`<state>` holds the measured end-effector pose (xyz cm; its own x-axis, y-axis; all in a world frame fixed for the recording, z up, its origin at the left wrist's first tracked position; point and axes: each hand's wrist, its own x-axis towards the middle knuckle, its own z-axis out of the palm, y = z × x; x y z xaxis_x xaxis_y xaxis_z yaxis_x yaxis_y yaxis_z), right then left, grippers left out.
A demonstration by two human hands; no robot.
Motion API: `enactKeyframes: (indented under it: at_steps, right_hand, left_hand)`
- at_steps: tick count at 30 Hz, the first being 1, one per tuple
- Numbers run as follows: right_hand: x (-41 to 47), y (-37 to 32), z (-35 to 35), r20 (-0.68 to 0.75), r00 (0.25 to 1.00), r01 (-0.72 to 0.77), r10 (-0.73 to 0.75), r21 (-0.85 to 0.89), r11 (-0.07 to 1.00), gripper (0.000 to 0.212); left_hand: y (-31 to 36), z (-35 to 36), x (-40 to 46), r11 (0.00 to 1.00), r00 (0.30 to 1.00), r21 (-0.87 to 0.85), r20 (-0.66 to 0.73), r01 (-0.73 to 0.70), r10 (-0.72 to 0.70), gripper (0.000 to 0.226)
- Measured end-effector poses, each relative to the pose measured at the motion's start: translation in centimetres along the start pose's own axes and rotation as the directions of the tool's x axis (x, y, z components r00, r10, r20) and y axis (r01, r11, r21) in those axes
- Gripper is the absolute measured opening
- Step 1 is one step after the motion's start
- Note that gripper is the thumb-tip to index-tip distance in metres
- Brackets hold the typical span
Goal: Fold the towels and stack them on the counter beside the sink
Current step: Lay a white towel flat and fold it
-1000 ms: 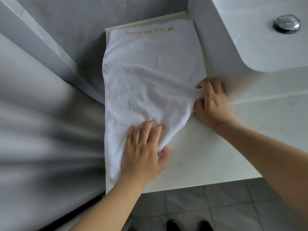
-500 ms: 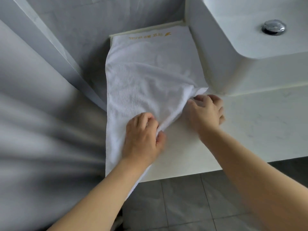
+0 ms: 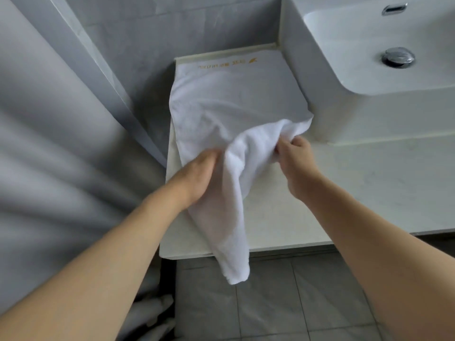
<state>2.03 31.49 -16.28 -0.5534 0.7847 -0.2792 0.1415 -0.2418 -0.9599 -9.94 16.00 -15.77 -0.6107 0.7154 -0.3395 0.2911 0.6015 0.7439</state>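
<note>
A white towel (image 3: 234,102) with gold lettering along its far edge lies on the white counter (image 3: 283,205) left of the sink (image 3: 369,57). Its far half lies flat; its near part is bunched and lifted, and a tail hangs over the counter's front edge. My left hand (image 3: 197,173) grips the bunched towel on the left side. My right hand (image 3: 294,151) pinches the towel's right edge just in front of the sink's corner.
A grey shower curtain (image 3: 61,168) hangs at the left, close to the counter's end. The sink basin has a chrome drain (image 3: 398,57) and rises above the counter. Grey floor tiles (image 3: 283,303) lie below the front edge. The wall behind is grey tile.
Both hands went from pressing on the towel to gripping it. They have gathered and lifted its near part, so the towel's end now hangs over the counter's front edge.
</note>
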Motion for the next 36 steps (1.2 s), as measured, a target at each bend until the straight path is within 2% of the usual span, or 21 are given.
enactKeyframes:
  at_steps: [1,2,3,4,6,8,10,11,14,17,19,21,23,25,26,28,30,31,33,36]
  right_hand:
    - [0.0,0.0,-1.0,-0.058,0.993,0.095,-0.105,-0.154,0.984,0.023]
    - [-0.1,-0.2,-2.2,-0.064,0.983,0.153,-0.173,-0.244,0.958,0.027]
    - [-0.4,-0.6,-3.3,-0.028,0.978,0.190,-0.205,-0.280,0.941,0.032]
    - [-0.7,-1.1,-4.4,0.024,0.979,0.201,-0.203,-0.277,0.939,0.038]
    - [-1.8,-2.1,-6.0,0.152,0.984,0.128,-0.098,-0.208,0.970,0.041]
    - [-2.5,-3.3,-7.5,0.223,0.971,-0.047,0.082,-0.159,0.986,0.028]
    - [-3.0,-4.8,-8.9,0.289,0.912,-0.274,0.292,-0.101,0.956,0.024]
    - [-2.9,-5.4,-9.9,0.336,0.875,-0.350,0.348,-0.055,0.935,0.027]
    - [-3.4,-6.1,-11.7,0.477,0.824,-0.395,0.307,0.093,0.914,0.043]
    - [-5.0,-3.5,-12.3,0.515,0.787,-0.380,0.340,-0.031,0.925,0.041]
    - [-5.9,-1.6,-12.5,0.458,0.776,-0.404,0.434,-0.168,0.899,0.038]
    - [-6.4,-0.8,-12.6,0.312,0.796,-0.429,0.519,-0.315,0.847,0.032]
    - [-6.8,-0.9,-12.8,0.193,0.793,-0.424,0.578,-0.505,0.751,0.028]
    - [-7.2,-1.4,-13.1,0.158,0.753,-0.421,0.638,-0.630,0.652,0.032]
    - [-7.3,-1.7,-13.3,0.172,0.736,-0.423,0.655,-0.639,0.642,0.036]
    - [-7.4,-2.2,-13.8,0.238,0.700,-0.490,0.673,-0.526,0.696,0.039]
    - [-7.5,-2.3,-14.3,0.259,0.692,-0.508,0.674,-0.488,0.710,0.036]
    - [-7.5,-2.1,-14.5,0.234,0.689,-0.472,0.686,-0.575,0.669,0.035]
    - [-8.0,-1.7,-14.5,0.150,0.678,-0.339,0.720,-0.805,0.486,0.034]
    - [-8.3,-2.1,-13.5,0.013,0.683,-0.202,0.731,-0.957,0.206,0.036]
  left_hand:
    - [-1.4,0.7,-0.2,0.943,1.000,0.332,0.025,0.003,-0.012,0.049]
    - [-2.9,1.4,-0.2,0.832,0.999,0.555,0.030,-0.004,-0.016,0.054]
    - [-3.8,1.9,-0.6,0.760,1.000,0.650,0.019,-0.002,-0.013,0.058]
    - [-4.3,2.3,-0.8,0.729,1.000,0.685,-0.002,0.013,-0.017,0.061]
    - [-4.6,2.6,-0.7,0.720,0.999,0.694,-0.048,0.033,0.000,0.061]
    - [-4.5,2.1,-0.2,0.703,0.998,0.710,-0.056,0.032,0.011,0.061]
    - [-4.2,1.2,0.4,0.728,1.000,0.685,-0.026,0.030,-0.017,0.059]
    - [-4.1,0.9,0.6,0.734,0.999,0.678,-0.011,0.032,-0.034,0.059]
    - [-3.5,0.7,0.5,0.700,0.995,0.710,-0.019,0.079,-0.093,0.060]
    - [-2.7,1.9,-0.7,0.683,0.988,0.715,-0.123,0.150,-0.088,0.062]
    - [-2.8,3.4,-2.6,0.713,0.989,0.690,-0.142,0.121,-0.030,0.063]
    - [-3.9,4.7,-4.8,0.729,0.990,0.682,-0.130,0.054,0.049,0.063]
    - [-5.6,4.9,-6.1,0.707,0.988,0.707,-0.120,0.020,0.093,0.065]
    - [-6.7,4.0,-6.1,0.702,0.990,0.711,-0.114,0.022,0.084,0.068]
    - [-6.8,3.5,-5.8,0.710,0.991,0.703,-0.118,0.042,0.058,0.067]
    - [-6.3,2.7,-5.7,0.734,0.988,0.667,-0.150,0.127,-0.035,0.065]
    - [-5.7,3.0,-6.3,0.743,0.980,0.648,-0.195,0.165,-0.047,0.065]
    - [-5.6,3.6,-6.9,0.739,0.981,0.660,-0.195,0.136,-0.007,0.065]
    - [-5.7,5.0,-8.7,0.736,0.988,0.676,-0.140,0.044,0.069,0.068]
    - [-6.7,6.1,-10.6,0.728,0.990,0.685,-0.118,0.029,0.072,0.066]
